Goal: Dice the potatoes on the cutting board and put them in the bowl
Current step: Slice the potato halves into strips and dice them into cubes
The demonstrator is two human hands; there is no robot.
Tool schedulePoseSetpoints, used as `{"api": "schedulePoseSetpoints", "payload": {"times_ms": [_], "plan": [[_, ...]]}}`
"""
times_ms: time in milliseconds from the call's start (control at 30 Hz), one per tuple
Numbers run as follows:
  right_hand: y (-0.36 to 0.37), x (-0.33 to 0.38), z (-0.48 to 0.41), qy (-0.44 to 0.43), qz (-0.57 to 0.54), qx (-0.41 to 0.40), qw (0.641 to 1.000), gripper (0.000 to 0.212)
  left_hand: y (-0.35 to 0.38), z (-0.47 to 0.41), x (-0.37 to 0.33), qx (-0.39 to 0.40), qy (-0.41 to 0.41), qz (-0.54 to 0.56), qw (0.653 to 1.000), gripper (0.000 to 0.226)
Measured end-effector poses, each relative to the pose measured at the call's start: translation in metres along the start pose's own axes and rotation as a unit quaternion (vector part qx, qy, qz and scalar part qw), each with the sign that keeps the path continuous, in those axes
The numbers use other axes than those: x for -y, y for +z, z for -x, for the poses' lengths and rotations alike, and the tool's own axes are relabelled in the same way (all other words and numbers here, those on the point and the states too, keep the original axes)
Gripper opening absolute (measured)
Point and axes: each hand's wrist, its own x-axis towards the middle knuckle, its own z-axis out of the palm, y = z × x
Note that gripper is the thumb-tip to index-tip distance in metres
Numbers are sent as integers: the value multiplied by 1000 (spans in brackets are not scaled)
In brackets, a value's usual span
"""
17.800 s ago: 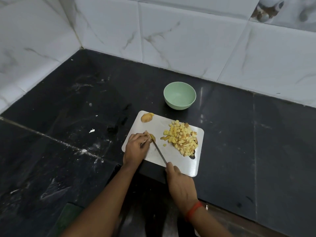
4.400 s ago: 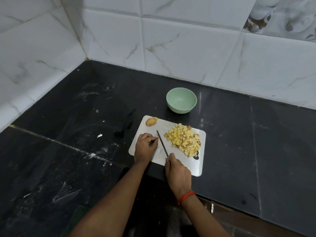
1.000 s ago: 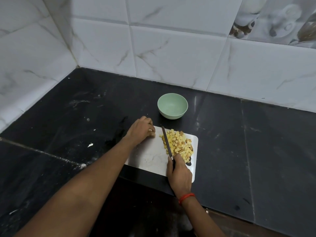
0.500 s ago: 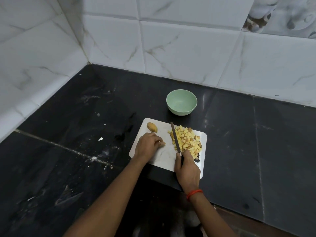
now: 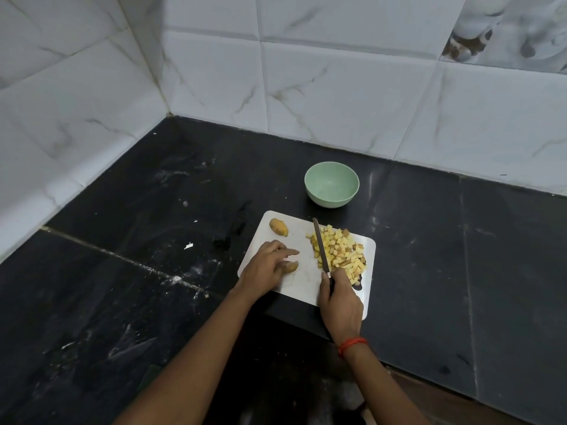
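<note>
A white cutting board (image 5: 302,280) lies on the black counter. A heap of diced potato (image 5: 342,253) covers its right side. One potato piece (image 5: 278,227) lies at the board's far left corner. My left hand (image 5: 268,268) holds a second potato piece (image 5: 291,266) down on the board, index finger stretched out. My right hand (image 5: 339,297) grips the handle of a knife (image 5: 320,245), whose blade lies against the left edge of the heap. The pale green bowl (image 5: 332,184) stands just beyond the board and looks empty.
The black stone counter (image 5: 153,240) carries white smears and a small white scrap (image 5: 188,246) left of the board. White marble-look tiled walls (image 5: 322,87) close the back and left. The counter's front edge runs under my right forearm.
My left hand reached to the board's far left corner, took a potato piece and drew it back to the near middle. The knife stayed against the diced heap.
</note>
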Motion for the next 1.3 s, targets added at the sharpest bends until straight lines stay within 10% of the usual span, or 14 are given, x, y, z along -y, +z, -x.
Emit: {"api": "schedulePoseSetpoints", "payload": {"times_ms": [167, 667, 1300], "plan": [[0, 0, 0, -6, 6, 5, 1000, 19, -10, -10, 17, 124, 38, -159, 979, 46], [4, 4, -3, 21, 48, 21, 998, 14, 38, -19, -23, -56, -73, -110, 990, 33], [10, 22, 5, -36, 96, 90, 991, 19, 41, -10, 6, -85, -71, 59, 992, 30]]}}
